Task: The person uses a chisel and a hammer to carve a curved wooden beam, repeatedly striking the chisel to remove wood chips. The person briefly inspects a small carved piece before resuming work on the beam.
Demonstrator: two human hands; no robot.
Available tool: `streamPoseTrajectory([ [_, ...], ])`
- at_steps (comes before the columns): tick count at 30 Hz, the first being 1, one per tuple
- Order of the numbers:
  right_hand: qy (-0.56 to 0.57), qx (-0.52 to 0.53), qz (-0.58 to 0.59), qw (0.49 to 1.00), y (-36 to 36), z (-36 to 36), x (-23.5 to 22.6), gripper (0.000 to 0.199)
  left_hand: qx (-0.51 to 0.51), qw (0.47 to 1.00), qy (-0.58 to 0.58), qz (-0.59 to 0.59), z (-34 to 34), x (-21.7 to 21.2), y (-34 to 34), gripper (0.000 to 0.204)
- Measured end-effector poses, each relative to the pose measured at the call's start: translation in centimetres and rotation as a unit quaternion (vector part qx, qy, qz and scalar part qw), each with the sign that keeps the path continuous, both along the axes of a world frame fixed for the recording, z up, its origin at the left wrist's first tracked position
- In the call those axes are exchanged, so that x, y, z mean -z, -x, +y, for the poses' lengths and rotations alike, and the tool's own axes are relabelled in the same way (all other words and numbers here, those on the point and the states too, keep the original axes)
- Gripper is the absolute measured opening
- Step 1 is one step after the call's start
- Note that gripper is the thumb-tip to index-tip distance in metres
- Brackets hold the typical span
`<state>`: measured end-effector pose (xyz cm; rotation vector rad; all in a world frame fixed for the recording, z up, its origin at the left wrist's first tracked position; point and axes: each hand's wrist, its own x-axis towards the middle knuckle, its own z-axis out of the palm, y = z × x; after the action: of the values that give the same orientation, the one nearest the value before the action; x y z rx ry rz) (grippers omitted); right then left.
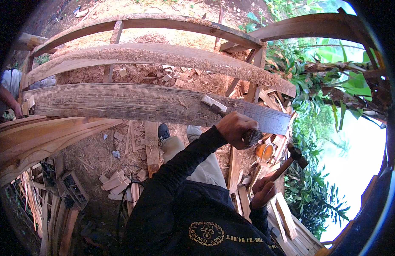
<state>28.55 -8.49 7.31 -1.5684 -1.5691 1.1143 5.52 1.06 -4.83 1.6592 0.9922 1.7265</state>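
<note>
A chisel (218, 107) is gripped in the left hand (235, 128), whose fingers are wrapped fully round the handle so that only the upper part of the tool shows above the fist. The pale head of the chisel is laid against the top face of a long, weathered grey plank (133, 102), towards that plank's right end. The plank is carried edge-up on a rough timber frame, and its far face is dusted with sawdust.

A hammer (287, 161) is held in the right hand (263, 190), closed tight around the lower end of the wooden handle. The dark metal head is raised to the right of the chisel, well apart from it, with the handle slanting up and away from the body.

Behind the grey plank, a second curved plank (163, 55) coated in sawdust is seen, and a third beam (171, 23) beyond that. Offcuts (116, 181) and shavings are scattered over the ground below. At the left edge, another person's forearm (7, 100) is seen near the plank's end.
</note>
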Motion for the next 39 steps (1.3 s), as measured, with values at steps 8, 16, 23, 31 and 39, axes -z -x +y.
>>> streamPoseTrajectory([
  [8,0.004,0.009,-0.009,1.0,-0.7,0.0,0.2,0.049,0.0,1.0,0.003,0.001,-0.1,0.7,-0.7,0.027],
  [16,0.022,0.028,0.011,0.999,-0.9,-0.1,0.1,0.05,0.001,1.0,-0.006,0.013,-0.1,0.6,-0.9,0.027],
  [23,0.007,0.005,-0.016,1.0,-1.2,-0.1,0.2,0.052,0.0,1.0,-0.001,0.017,0.0,0.8,-1.0,0.025],
  [31,-0.004,0.001,-0.025,1.0,-0.9,0.0,0.0,0.051,0.012,1.0,-0.005,0.003,0.1,0.9,-1.1,0.024],
  [39,-0.007,-0.006,-0.001,1.0,-1.0,0.0,0.1,0.051,0.004,1.0,-0.002,0.024,0.3,0.9,-1.1,0.024],
])
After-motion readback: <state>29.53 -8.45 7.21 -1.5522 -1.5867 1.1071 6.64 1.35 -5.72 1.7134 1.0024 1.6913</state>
